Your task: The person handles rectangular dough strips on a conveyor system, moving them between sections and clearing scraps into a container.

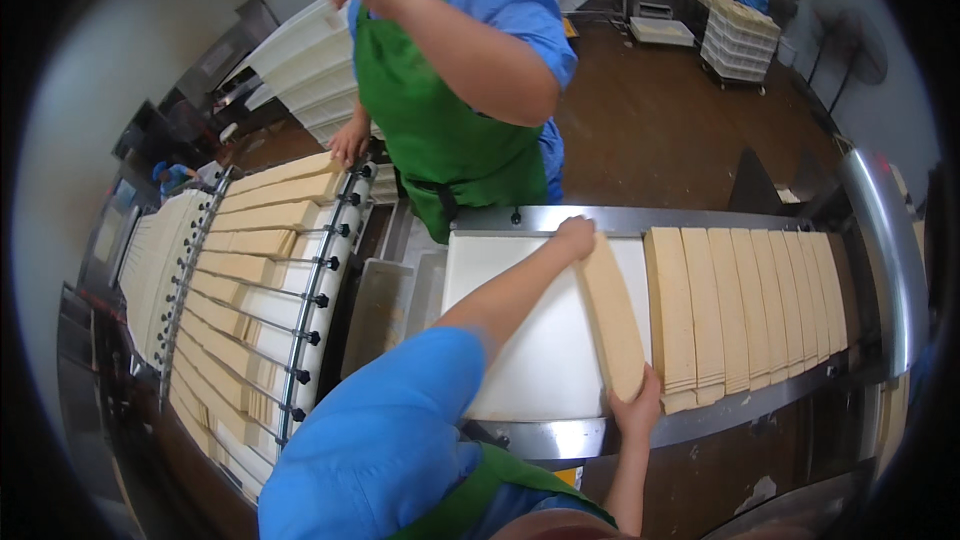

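Observation:
A long, pale yellow stack of thin food sheets [613, 315], perhaps bean curd, lies slightly slanted over a white board [517, 360]. My left hand [577, 236] grips its far end, with the arm stretched across the board. At the near end, my right hand [636, 399] holds the stack, fingers along its right side. Just right of it, several similar stacks [705, 307] stand side by side in a row on the steel-edged conveyor table. How far the held stack is off the board I cannot tell.
Opposite me stands a co-worker in a green apron [457, 120], one hand by the left conveyor. That slanted conveyor [300, 315] carries more strips between thin rods and black knobs. Plastic bins [379, 300] sit between the two lines. A steel guard [885, 262] spans the right end.

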Motion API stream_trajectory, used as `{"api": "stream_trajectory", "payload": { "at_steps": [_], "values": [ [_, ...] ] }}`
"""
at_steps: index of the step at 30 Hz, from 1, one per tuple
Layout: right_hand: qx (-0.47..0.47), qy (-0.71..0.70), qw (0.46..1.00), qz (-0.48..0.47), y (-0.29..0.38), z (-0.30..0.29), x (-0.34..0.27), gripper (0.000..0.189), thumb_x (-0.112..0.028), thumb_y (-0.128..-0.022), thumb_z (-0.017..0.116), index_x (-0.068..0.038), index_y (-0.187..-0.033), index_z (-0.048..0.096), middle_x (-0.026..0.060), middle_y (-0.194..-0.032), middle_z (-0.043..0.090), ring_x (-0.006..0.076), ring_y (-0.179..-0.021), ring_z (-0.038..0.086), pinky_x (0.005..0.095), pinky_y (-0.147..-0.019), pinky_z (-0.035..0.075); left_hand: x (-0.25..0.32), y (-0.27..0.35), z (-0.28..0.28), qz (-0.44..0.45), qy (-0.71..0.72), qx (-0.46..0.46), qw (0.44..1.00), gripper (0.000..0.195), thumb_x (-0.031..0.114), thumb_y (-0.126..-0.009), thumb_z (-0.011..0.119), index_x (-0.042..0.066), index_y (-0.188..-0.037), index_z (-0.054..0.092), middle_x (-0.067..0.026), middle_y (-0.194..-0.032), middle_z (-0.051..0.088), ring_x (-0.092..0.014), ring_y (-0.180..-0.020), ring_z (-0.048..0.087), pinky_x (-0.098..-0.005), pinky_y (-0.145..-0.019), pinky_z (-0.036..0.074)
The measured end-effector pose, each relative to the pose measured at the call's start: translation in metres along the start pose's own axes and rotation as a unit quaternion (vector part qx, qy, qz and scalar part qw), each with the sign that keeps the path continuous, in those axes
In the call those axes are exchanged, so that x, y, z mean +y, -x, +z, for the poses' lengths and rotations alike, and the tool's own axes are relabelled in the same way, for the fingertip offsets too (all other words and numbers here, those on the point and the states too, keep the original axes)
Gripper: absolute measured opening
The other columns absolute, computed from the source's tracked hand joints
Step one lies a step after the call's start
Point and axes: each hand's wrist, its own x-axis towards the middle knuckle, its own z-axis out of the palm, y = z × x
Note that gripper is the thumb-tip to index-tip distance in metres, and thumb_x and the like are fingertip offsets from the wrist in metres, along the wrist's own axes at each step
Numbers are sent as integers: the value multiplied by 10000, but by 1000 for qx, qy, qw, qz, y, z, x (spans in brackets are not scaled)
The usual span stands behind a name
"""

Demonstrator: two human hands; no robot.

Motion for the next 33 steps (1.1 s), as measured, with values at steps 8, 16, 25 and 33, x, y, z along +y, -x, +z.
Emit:
{"api": "stream_trajectory", "payload": {
  "at_steps": [8,16,25,33],
  "values": [
    [-194,72,968,-141,-5,-8,-22,869,-342,-633,831,-70,-1377,475,248,-1437,415,402,-1254,509,459,-974,486,-174,179,7,-203,85,81,972,465,203,-840,626,111,-1286,535,-209,-1081,669,-374,-1032,637,-474,-861,517],
    [-125,174,975,-66,13,13,-48,956,-349,-644,825,-88,-1442,368,273,-1409,406,426,-1169,559,483,-924,508,-75,217,-14,-35,74,-46,996,900,286,-555,882,168,-1333,446,-173,-1167,552,-354,-1097,559,-437,-926,474],
    [-74,91,971,-211,61,46,-86,617,-209,-672,794,-135,-1231,542,160,-1240,499,395,-1065,590,474,-863,518,-104,389,-15,-152,193,199,949,685,215,-660,793,205,-1286,514,-221,-1255,485,-417,-1107,542,-464,-927,482],
    [-154,33,898,-411,149,138,-213,662,-160,-622,795,-150,-1236,545,145,-1214,506,375,-1060,591,455,-841,531,-171,637,-54,-327,129,295,888,879,241,-657,811,234,-1435,404,-263,-1387,399,-451,-1198,486,-484,-998,441]
  ]
}}
